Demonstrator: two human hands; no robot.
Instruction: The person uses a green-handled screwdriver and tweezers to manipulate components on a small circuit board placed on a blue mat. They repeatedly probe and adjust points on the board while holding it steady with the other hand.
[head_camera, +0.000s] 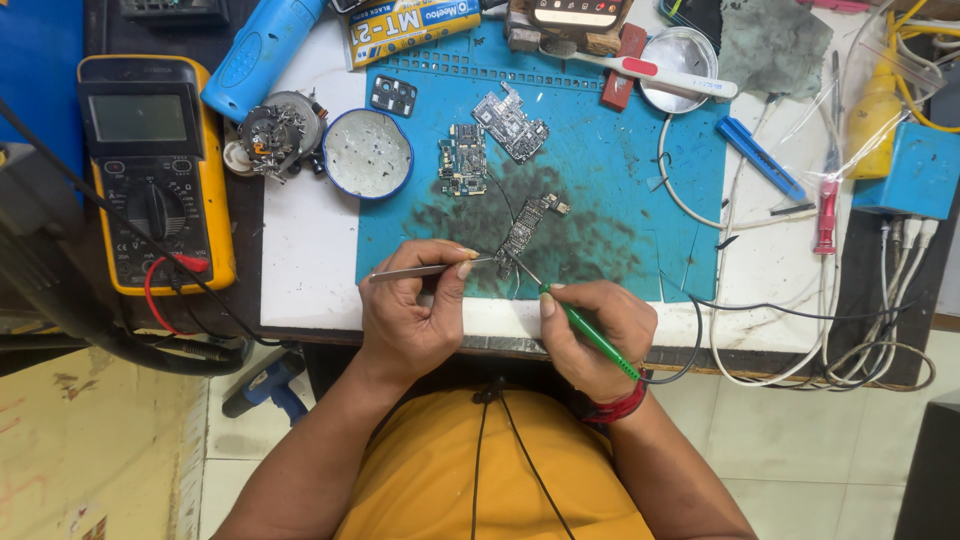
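nearest, at the front edge of the counter (310, 250): left hand (412, 305) curled shut around metal tweezers (425, 269), tips reaching right to the lower end of a long narrow circuit board (522, 233); right hand (590, 335) closed in a pen grip on a green-handled soldering iron (590, 335), its thin tip angled up-left and meeting the same board end just beside the tweezer tips; black cord trailing off the iron's rear toward the right; red thread band at the right wrist; board itself lying tilted on the sooty dark patch of a blue work mat (620, 170). further back on the mat: two more circuit boards, one small (463, 158) and one larger, tilted (511, 122), side by side; a small black camera frame (393, 95) near the mat's top left corner. left of the mat: a round blue-rimmed tin (367, 153), a cluster of metal parts (275, 132) just beside it, and a yellow multimeter (155, 170) with red and black leads well off to the left. far edge: a blue hot-air tool (260, 50), a round metal lid (678, 62), a white and red toothbrush (655, 72); on the right, blue plastic tweezers (762, 158), a red-handled screwdriver (825, 215) and white cables (740, 300).
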